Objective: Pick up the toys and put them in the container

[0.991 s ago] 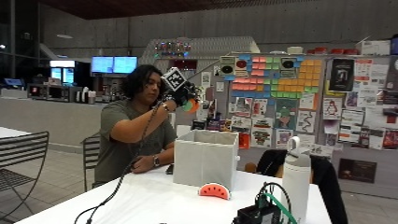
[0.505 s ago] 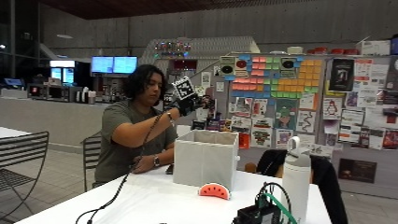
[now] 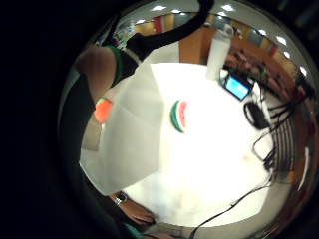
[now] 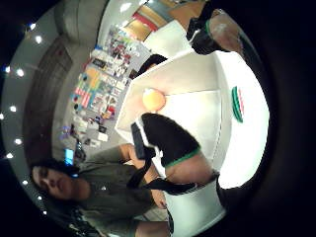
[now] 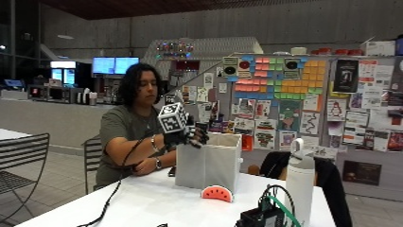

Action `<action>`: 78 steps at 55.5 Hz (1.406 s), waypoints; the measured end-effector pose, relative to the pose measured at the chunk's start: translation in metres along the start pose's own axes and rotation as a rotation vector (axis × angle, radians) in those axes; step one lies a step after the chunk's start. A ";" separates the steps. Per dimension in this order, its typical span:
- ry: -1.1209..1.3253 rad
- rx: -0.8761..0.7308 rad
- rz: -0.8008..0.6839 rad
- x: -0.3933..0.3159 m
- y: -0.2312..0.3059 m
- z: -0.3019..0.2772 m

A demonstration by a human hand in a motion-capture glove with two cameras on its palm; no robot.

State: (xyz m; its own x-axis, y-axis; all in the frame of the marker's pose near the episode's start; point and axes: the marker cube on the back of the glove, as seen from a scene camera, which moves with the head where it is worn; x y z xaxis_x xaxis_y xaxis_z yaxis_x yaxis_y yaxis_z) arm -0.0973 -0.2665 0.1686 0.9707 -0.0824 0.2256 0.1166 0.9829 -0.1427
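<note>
A white fabric container [image 5: 211, 161] stands on the white table [image 5: 151, 203]. My gloved right hand [image 5: 189, 135] hovers at its near top edge, fingers relaxed and pointing down, holding nothing. An orange toy [image 4: 154, 100] shows inside the container [image 4: 192, 94], apart from my fingers [image 4: 170, 143]; the little finger side palm view also shows the orange toy [image 3: 103, 109]. A watermelon-slice toy [image 5: 217, 193] lies on the table in front of the container, and both palm views catch the slice [image 3: 179, 115] [image 4: 238, 103].
The bare left hand [image 5: 148, 165] rests on the table beside the container. A tall white bottle [image 5: 301, 179] and a black device with cables [image 5: 264, 215] stand at the front right. A metal chair [image 5: 25, 161] is on the left.
My right hand has come down from beside the person's face to the container's top edge. The watermelon slice and the container have not moved.
</note>
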 end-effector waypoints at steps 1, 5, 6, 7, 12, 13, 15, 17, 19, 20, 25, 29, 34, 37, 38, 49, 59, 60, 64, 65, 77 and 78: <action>-0.019 -0.001 0.028 0.010 0.000 0.004; -0.080 -0.011 0.128 0.051 -0.003 0.024; -0.094 -0.018 0.142 0.059 -0.004 0.030; -0.107 -0.027 0.153 0.065 -0.005 0.037; -0.165 -0.102 0.200 0.086 -0.009 0.081; -0.169 -0.116 0.211 0.090 -0.011 0.090; -0.170 -0.135 0.233 0.099 -0.016 0.104; -0.165 -0.145 0.258 0.108 -0.020 0.116; -0.161 -0.144 0.287 0.116 -0.025 0.126; -0.161 -0.141 0.301 0.120 -0.027 0.131; -0.159 -0.121 0.360 0.134 -0.038 0.144; -0.139 -0.091 0.403 0.140 -0.047 0.153; -0.045 -0.080 0.465 0.143 -0.057 0.163; 0.017 -0.088 0.495 0.143 -0.061 0.166; 0.035 -0.090 0.502 0.143 -0.061 0.167; 0.131 -0.076 0.568 0.139 -0.072 0.176; 0.181 0.054 0.565 0.141 -0.070 0.167; 0.189 0.071 0.560 0.141 -0.069 0.165; 0.223 0.120 0.543 0.142 -0.065 0.155; 0.225 0.127 0.543 0.142 -0.063 0.153; 0.059 0.191 0.566 0.139 -0.034 0.120; 0.050 0.203 0.567 0.137 -0.030 0.115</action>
State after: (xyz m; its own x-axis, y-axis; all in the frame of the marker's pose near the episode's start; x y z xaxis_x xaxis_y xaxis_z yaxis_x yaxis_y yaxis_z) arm 0.0083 -0.2883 0.3147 0.8790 0.4612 0.1213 -0.4600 0.8870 -0.0397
